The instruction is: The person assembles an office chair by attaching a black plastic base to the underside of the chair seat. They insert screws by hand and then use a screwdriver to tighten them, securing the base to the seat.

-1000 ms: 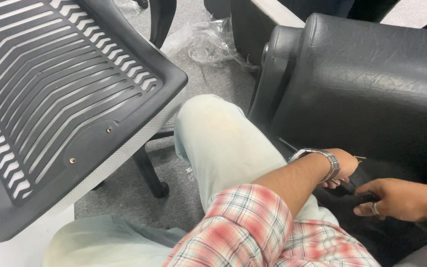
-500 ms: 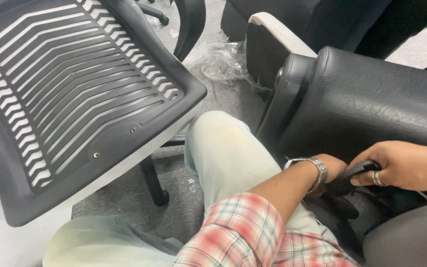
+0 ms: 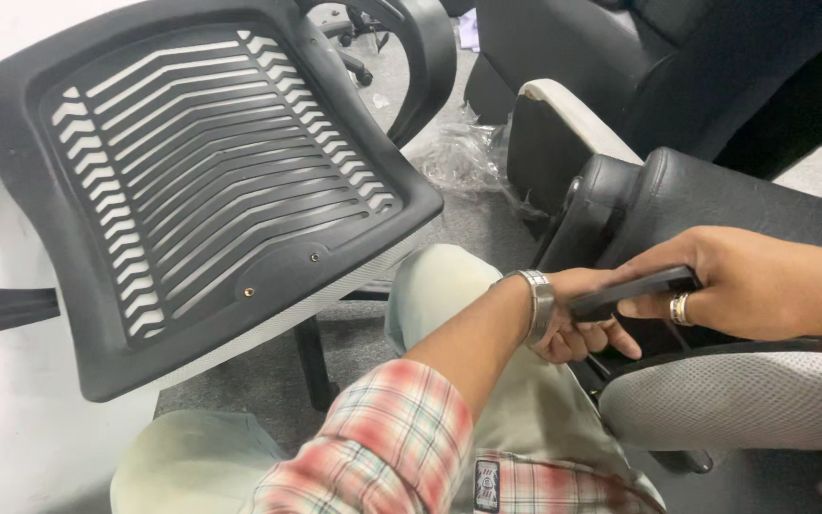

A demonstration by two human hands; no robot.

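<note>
Both hands have risen since the earlier frame: the right hand (image 3: pixel 753 286) now curls its fingers over a flat black armrest bar (image 3: pixel 632 291), and the left hand (image 3: pixel 582 328) grips the bar's lower end beside a grey mesh seat (image 3: pixel 725 400). Left of them a slatted black chair back (image 3: pixel 202 190) tilts over grey carpet (image 3: pixel 240 371)

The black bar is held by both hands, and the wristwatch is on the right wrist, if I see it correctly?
Not quite: in the head view the wristwatch sits on the left wrist, not the right. The rest holds: the left hand and the right hand, which wears a ring, both grip the black bar.
</note>
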